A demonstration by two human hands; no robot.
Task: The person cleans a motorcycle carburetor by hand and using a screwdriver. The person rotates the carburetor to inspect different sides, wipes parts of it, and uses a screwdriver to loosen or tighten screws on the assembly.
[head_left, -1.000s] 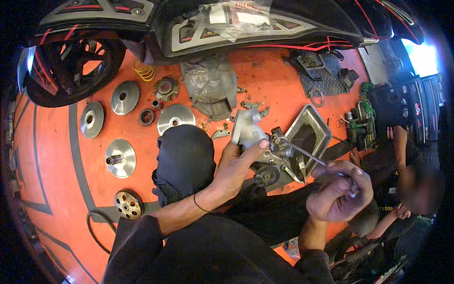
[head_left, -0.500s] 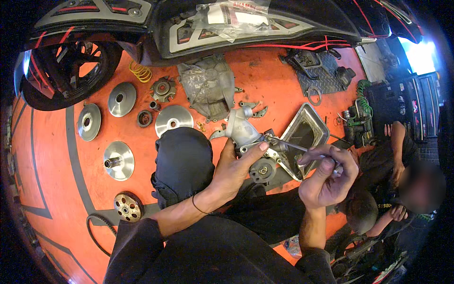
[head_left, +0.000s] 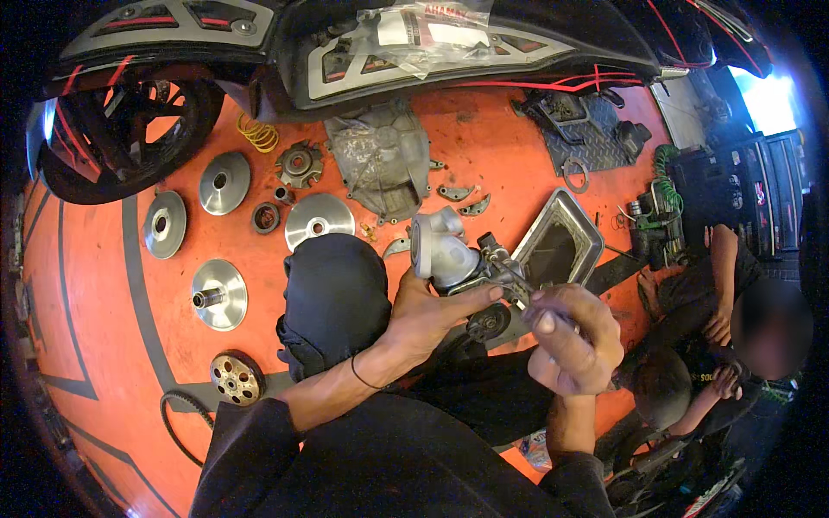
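My left hand is wrapped round a grey metal throttle body, its thumb lying along the lower side. The part is tilted, with a round mouth at its left and darker fittings at its right. A round black piece shows just below the thumb. To the right, my right hand is closed, with the fingertips up against the fittings. What it grips is mostly hidden; the earlier frame shows a thin metal shaft like a screwdriver's running from these fingers to the throttle body.
A metal tray with dark liquid lies beyond my hands. On the orange floor are pulley discs, a cast cover, a yellow spring and a belt. A scooter spans the far side. Another person sits at right.
The throttle body has turned in my left hand, so its round mouth now shows at the left. My right hand has moved left and down, closer to it, and the shaft is mostly hidden.
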